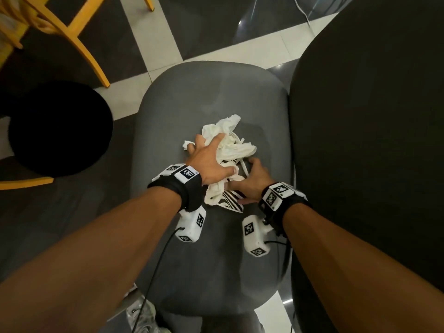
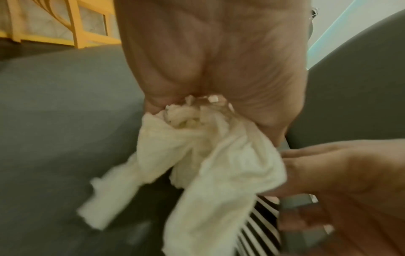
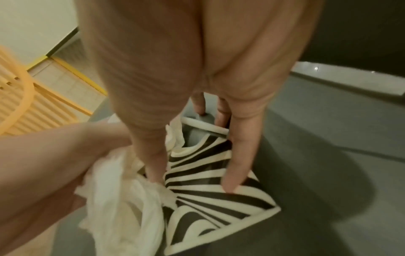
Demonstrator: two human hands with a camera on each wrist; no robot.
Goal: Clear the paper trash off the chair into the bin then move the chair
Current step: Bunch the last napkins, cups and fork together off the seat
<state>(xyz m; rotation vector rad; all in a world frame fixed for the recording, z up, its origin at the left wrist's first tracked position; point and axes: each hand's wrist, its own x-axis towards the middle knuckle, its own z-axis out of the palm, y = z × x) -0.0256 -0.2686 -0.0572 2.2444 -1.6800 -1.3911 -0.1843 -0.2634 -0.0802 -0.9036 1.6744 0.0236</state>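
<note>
Our left hand (image 1: 209, 162) clenched the crumpled white tissues (image 1: 230, 140), our right hand (image 1: 252, 181) pressed flat-fingered on the striped wrapper (image 1: 231, 202), all on the grey chair seat (image 1: 192, 97). Gathering stage, we judged; next, pinch that wrapper, carry everything to the black bin (image 1: 55, 131).

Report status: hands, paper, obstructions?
Left hand grips white tissue wad on grey chair seat. Right hand, fingers straight, touches striped paper. Black bin left of chair; path looks open.

Striped paper (image 1: 233, 204) half under tissues (image 1: 221, 131) (wrist views blurred), yellow chair (image 1: 69, 32) cropped
</note>
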